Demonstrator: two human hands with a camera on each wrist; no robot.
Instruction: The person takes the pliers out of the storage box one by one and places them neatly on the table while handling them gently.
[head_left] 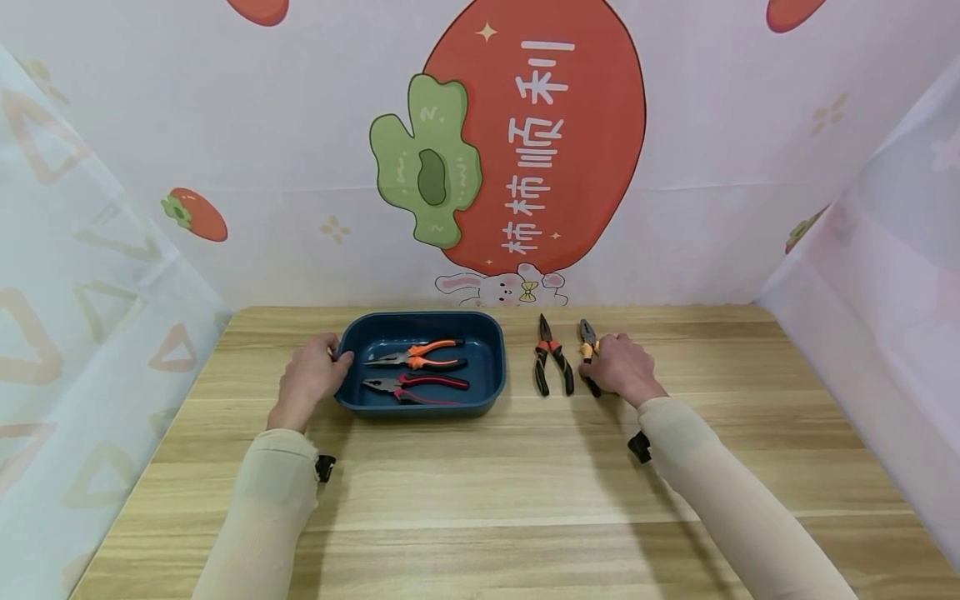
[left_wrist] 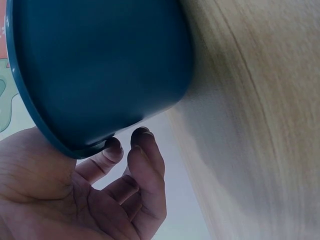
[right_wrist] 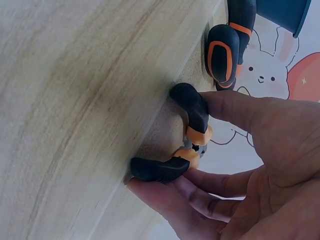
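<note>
A dark blue rectangular tray (head_left: 420,410) stands on the table. Inside it lie orange-handled long-nose pliers (head_left: 437,363) and red-handled pliers (head_left: 427,382). At the tray's left end my left hand (head_left: 310,372) holds the rim, thumb over the edge and the other fingers curled by the outer wall (left_wrist: 100,65). My right hand (head_left: 618,365) pinches a pair of yellow-and-black combination pliers (right_wrist: 194,112), thumb against one handle and fingers along the other. These pliers rest on the table, their handles spread. Just left of them lie red-and-black long-nose pliers (head_left: 555,357), untouched.
The wooden table (head_left: 480,508) meets a patterned cloth backdrop (head_left: 300,125) right behind the tray and pliers. Similar cloth hangs along the left side (head_left: 90,292) and the right side. A small black device (head_left: 640,447) sits by the right cuff.
</note>
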